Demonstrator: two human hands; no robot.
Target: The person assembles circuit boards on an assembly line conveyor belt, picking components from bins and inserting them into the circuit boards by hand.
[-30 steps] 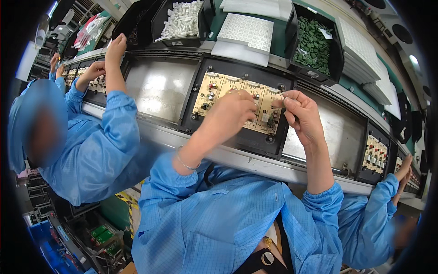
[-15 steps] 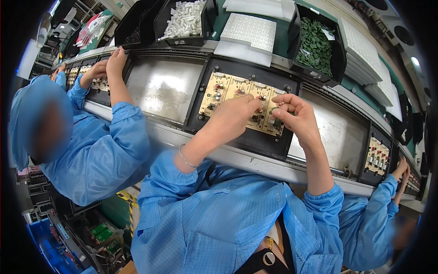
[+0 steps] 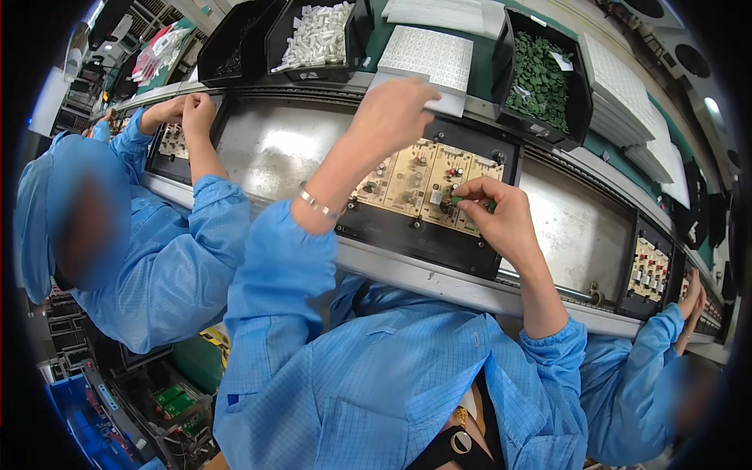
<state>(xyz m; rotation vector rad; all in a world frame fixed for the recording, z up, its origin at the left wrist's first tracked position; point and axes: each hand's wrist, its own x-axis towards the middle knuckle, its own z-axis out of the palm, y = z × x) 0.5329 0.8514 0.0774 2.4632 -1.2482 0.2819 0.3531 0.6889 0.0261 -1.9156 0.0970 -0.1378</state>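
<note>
Head view: the right hand (image 3: 507,217) pinches a green part (image 3: 457,200), apparently for control, over the circuit board (image 3: 404,182) inside the edges of the black tray (image 3: 439,249). Left hand (image 3: 392,113) over the tray's far edge; blurred, grip cannot be told.

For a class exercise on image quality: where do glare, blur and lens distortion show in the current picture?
Head view: white glare on the bare metal panel left of the circuit boards; head view: left hand smeared, probably by motion, right hand crisper; head view: silver front rail bends, corners go black.
</note>
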